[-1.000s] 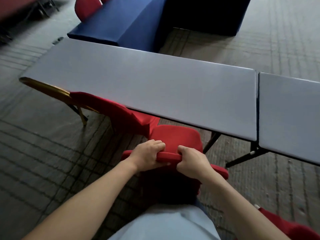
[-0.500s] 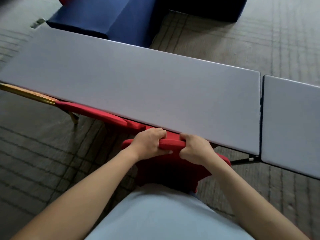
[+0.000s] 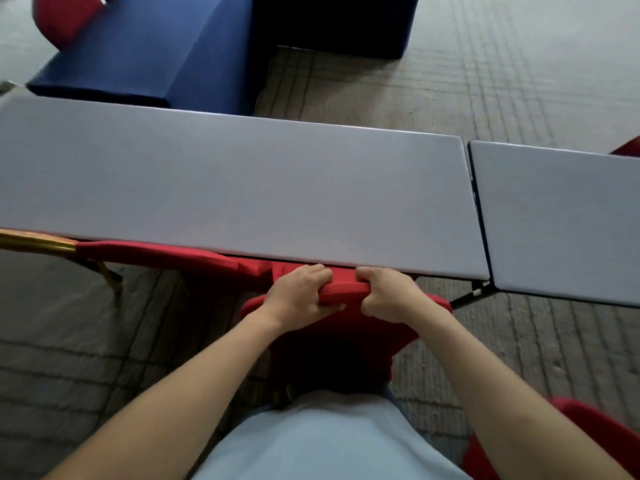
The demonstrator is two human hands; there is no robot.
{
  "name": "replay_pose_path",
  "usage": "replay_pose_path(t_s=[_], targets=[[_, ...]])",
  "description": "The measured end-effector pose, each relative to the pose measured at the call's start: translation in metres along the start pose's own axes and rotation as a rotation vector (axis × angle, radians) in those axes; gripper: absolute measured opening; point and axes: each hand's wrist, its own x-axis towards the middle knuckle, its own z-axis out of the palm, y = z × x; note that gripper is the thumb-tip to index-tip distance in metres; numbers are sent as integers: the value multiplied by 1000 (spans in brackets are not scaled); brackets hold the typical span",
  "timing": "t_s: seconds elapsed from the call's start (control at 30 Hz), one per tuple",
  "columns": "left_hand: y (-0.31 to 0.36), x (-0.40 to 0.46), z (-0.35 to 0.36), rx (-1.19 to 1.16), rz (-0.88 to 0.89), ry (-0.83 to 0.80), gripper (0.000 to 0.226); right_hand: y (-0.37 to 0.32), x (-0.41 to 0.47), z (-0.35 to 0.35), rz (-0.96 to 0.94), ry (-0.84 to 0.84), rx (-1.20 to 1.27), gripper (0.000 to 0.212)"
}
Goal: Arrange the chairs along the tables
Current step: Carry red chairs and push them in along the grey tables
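A red padded chair (image 3: 341,336) stands right in front of me, its seat hidden under the long grey table (image 3: 242,188). My left hand (image 3: 298,294) and my right hand (image 3: 388,294) both grip the top edge of its backrest, side by side, close to the table's near edge. A second red chair (image 3: 166,256) with a gold frame is tucked under the same table to the left. A second grey table (image 3: 561,216) adjoins at the right.
A blue-covered table (image 3: 145,53) stands beyond the grey one, with a red chair (image 3: 62,15) at the far left corner. Another red chair (image 3: 588,431) is at my lower right, and a red edge (image 3: 628,147) shows at the far right. Carpet all around.
The chair has gone forward until its seat is hidden under the table and its backrest is near the edge. Both hands keep their grip.
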Motion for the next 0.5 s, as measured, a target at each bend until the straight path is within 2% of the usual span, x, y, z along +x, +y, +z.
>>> replay_pose_path(t_s=[0.23,0.5], targets=[[-8,-15,6,49,59,30,43,-4,-11,19,-48,72,-51,22],[-24,-1,-11,0,71,56,40,-20,5,4,-75,133,-77,25]])
